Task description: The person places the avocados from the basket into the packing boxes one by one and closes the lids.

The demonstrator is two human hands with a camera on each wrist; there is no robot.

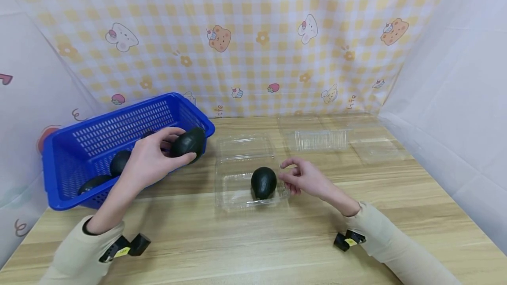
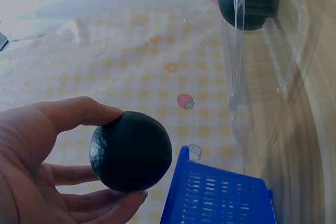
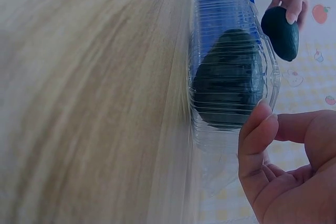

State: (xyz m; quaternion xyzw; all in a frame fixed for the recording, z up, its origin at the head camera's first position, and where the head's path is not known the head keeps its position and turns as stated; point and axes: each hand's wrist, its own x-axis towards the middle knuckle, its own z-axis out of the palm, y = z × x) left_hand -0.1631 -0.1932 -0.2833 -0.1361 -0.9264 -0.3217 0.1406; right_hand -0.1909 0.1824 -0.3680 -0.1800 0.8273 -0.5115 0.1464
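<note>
My left hand (image 1: pixel 152 155) grips a dark green avocado (image 1: pixel 189 143) between thumb and fingers, raised just beside the basket's right end. In the left wrist view the avocado (image 2: pixel 131 151) shows its rounded end, with fingertips on both sides. An open clear plastic clamshell container (image 1: pixel 233 184) lies on the table, lid leaning back. One avocado (image 1: pixel 263 182) sits in its right half; ribbed plastic covers it in the right wrist view. My right hand (image 1: pixel 303 177) is at the container's right side, thumb and fingertips pinching its rim (image 3: pixel 273 90).
A blue slotted basket (image 1: pixel 65 162) stands at the left, holding several avocados, including a dark one (image 1: pixel 119 162), partly hidden behind my left forearm. More clear plastic containers (image 1: pixel 321 140) lie at the back right. A checked curtain (image 1: pixel 253 69) hangs behind the wooden table (image 1: pixel 253 245).
</note>
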